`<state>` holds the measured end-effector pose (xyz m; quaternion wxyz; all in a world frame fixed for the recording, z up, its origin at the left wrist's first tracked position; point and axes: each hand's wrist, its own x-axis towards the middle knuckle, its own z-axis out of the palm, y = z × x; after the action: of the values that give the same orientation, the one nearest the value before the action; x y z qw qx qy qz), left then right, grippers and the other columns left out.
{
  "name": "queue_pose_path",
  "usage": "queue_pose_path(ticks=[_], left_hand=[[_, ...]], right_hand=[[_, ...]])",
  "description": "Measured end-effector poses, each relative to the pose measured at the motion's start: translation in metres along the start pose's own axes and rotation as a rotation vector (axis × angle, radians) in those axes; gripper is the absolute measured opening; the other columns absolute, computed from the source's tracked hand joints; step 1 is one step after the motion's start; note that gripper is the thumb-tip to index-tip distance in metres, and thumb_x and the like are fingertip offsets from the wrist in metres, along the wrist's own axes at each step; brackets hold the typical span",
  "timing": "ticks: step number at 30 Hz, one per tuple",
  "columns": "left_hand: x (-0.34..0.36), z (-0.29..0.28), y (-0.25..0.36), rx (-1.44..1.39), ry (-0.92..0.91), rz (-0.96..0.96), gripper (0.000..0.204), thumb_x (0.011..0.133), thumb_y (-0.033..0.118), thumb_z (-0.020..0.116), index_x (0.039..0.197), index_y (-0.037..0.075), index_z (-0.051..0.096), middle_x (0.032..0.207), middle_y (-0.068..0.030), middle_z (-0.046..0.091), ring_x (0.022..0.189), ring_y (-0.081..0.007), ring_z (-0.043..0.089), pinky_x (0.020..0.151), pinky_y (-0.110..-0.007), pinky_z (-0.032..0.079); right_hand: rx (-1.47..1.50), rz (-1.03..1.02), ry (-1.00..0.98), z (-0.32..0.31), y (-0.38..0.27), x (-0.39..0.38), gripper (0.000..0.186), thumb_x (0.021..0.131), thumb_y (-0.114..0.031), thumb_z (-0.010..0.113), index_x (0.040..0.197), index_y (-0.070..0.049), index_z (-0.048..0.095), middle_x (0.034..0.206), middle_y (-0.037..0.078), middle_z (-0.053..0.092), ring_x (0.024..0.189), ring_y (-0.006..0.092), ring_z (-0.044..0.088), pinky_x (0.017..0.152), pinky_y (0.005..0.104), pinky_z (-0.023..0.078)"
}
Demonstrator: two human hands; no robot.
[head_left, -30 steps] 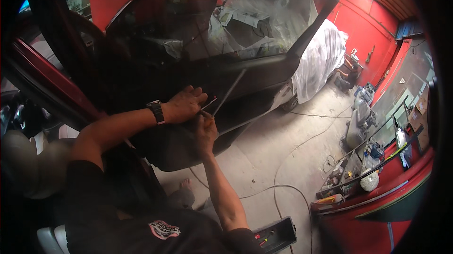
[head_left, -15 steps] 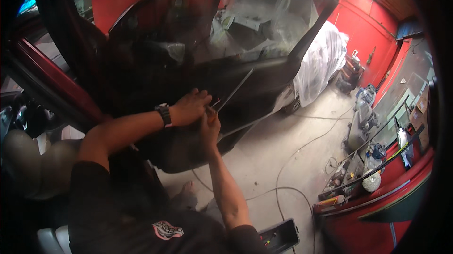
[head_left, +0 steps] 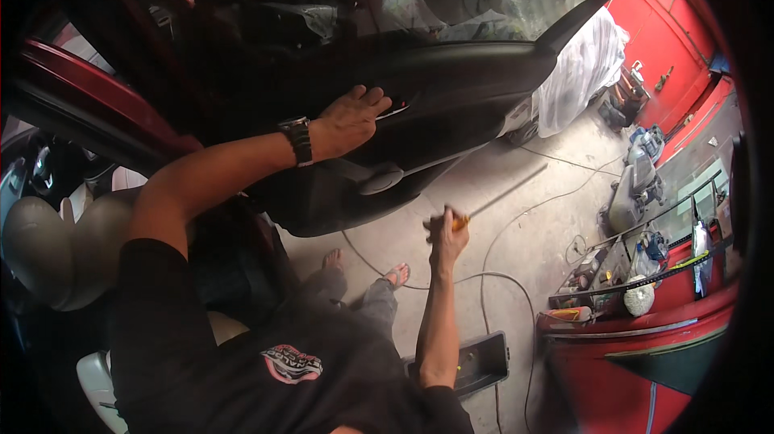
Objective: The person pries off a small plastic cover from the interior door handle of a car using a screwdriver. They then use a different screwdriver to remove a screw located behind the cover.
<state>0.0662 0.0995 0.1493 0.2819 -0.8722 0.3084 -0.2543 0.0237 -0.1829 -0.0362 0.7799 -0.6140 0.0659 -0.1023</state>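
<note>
In front of me is the black inner panel of a car door. My left hand, with a dark watch on its wrist, lies against the panel beside the inner door handle. Its fingers are partly bent and apart, with nothing seen in them. My right hand is closed round the orange handle of a long screwdriver, held over the floor away from the door. The screwdriver's thin shaft points up and to the right. Below the left hand, a rounded grey-black part sits on the lower panel.
A dark open tray rests on the floor near my right elbow. Cables run across the concrete. Plastic sheeting covers another vehicle behind the door. A red body panel and assorted parts stand at right; a car seat is at left.
My right hand has drawn the screwdriver away from the door, down and to the right. My left hand stays at the panel by the handle. The view has shifted, showing more floor.
</note>
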Motion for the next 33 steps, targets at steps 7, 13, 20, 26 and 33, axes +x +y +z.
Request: queue_pose_path(ticks=[7,13,20,26,33], left_hand=[[-0.014,-0.009,0.037,-0.361,0.140,-0.134,0.019,0.075,0.008,0.065,0.093,0.002,0.067,0.094,-0.0101,0.054,0.093,-0.0265,0.053,0.076,-0.037,0.045],[-0.032,0.027,0.095,-0.265,-0.040,-0.138,0.020,0.079,0.012,0.061,0.094,0.000,0.068,0.091,-0.0113,0.058,0.092,-0.0266,0.055,0.075,-0.037,0.046],[0.012,0.076,0.116,-0.223,-0.293,-0.422,0.030,0.084,0.017,0.061,0.105,-0.003,0.070,0.107,-0.0167,0.062,0.108,-0.0315,0.056,0.087,-0.038,0.050],[0.023,0.073,0.118,-0.506,-0.414,-0.501,0.024,0.087,0.012,0.059,0.098,-0.001,0.076,0.113,-0.0238,0.064,0.115,-0.0376,0.060,0.083,-0.044,0.056],[0.026,0.077,0.110,-0.722,-0.318,-0.595,0.021,0.084,0.009,0.060,0.090,-0.001,0.077,0.088,-0.0249,0.071,0.088,-0.0356,0.073,0.074,-0.045,0.059]], right_hand=[[-0.178,0.355,0.151,-0.116,0.125,-0.092,0.022,0.100,-0.024,0.062,0.107,-0.004,0.058,0.075,0.006,0.062,0.056,0.0158,0.065,0.040,0.0248,0.043],[-0.218,0.462,0.083,-0.146,0.177,-0.163,0.020,0.099,-0.021,0.062,0.108,-0.003,0.058,0.078,0.007,0.062,0.056,0.0184,0.067,0.038,0.0251,0.041],[-0.368,0.409,-0.024,-0.147,0.207,-0.185,0.017,0.101,-0.015,0.060,0.102,0.002,0.059,0.077,0.006,0.058,0.061,0.0132,0.059,0.059,0.0296,0.058],[-0.322,0.382,-0.041,-0.150,0.207,-0.176,0.016,0.102,-0.015,0.060,0.102,0.001,0.059,0.076,0.004,0.057,0.058,0.0117,0.057,0.057,0.0298,0.058],[-0.257,0.407,-0.053,-0.146,0.177,-0.174,0.019,0.101,-0.018,0.061,0.105,0.000,0.060,0.076,0.006,0.059,0.054,0.0141,0.060,0.046,0.0264,0.049]])
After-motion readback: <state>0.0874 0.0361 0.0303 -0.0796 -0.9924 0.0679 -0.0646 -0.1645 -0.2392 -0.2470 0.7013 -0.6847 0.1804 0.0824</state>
